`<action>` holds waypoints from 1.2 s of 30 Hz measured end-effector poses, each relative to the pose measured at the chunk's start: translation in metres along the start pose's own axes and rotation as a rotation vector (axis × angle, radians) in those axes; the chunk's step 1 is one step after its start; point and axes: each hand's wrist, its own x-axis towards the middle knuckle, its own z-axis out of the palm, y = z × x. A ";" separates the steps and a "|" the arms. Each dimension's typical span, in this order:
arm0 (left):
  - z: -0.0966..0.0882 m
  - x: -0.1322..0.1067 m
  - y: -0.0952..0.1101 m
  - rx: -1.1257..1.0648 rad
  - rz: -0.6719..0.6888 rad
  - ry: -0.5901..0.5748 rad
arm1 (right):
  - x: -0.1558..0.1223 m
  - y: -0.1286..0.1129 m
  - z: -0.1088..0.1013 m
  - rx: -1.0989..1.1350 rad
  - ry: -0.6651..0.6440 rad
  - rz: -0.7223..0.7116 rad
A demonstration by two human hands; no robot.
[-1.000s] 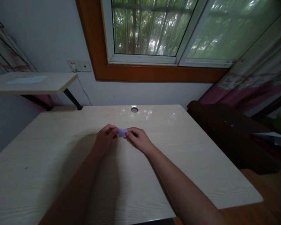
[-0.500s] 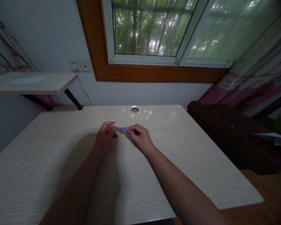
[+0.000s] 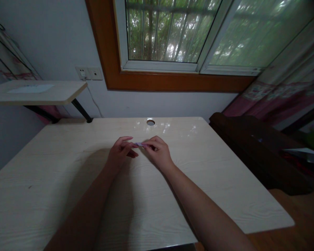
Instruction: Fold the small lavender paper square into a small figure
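Note:
Between my two hands is a small, thin purple piece (image 3: 139, 144), perhaps paper, seen nearly edge-on over the far half of the desk. My left hand (image 3: 121, 148) pinches its left end between thumb and forefinger, with the other fingers loosely spread. At its right end, the thumb and fingertips of my right hand (image 3: 157, 149) are closed on it. The fingers cover both ends, so its full shape is hidden.
The pale wood-grain desk (image 3: 199, 181) has a round cable hole (image 3: 150, 122) near its back edge. A raised shelf (image 3: 68, 96) on black legs stands at the left. Dark wooden furniture (image 3: 251, 150) borders the right side, and a window (image 3: 170, 35) is behind.
The purple piece has turned from a broader face to a thin edge, and less of it shows. My left fingers have shifted slightly right, closer to my right hand.

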 end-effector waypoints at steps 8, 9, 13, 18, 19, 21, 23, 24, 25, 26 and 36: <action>-0.001 0.004 -0.008 0.034 0.029 0.026 | -0.004 0.002 0.003 -0.018 -0.126 -0.108; -0.002 0.005 -0.009 0.046 0.040 0.030 | -0.004 0.003 0.003 -0.020 -0.136 -0.117; -0.005 0.007 -0.014 0.109 0.089 0.032 | -0.005 0.003 0.005 -0.026 -0.187 -0.119; -0.008 0.008 -0.013 0.160 0.120 0.071 | -0.006 0.003 0.006 -0.010 -0.220 -0.089; -0.009 0.008 -0.013 0.158 0.123 0.076 | -0.005 0.003 0.006 -0.004 -0.223 -0.084; -0.008 0.008 -0.012 0.156 0.128 0.081 | -0.005 0.003 0.005 0.008 -0.232 -0.081; -0.008 0.007 -0.011 0.156 0.122 0.080 | -0.005 0.004 0.005 0.018 -0.244 -0.080; -0.007 0.007 -0.010 0.156 0.117 0.079 | -0.004 0.004 0.005 0.020 -0.251 -0.079; -0.007 0.007 -0.009 0.158 0.111 0.079 | -0.004 0.004 0.005 0.020 -0.257 -0.075; -0.006 0.006 -0.008 0.161 0.105 0.082 | -0.005 0.005 0.005 0.017 -0.261 -0.069; -0.005 0.006 -0.008 0.190 0.110 0.067 | -0.005 0.005 0.004 0.042 -0.251 -0.032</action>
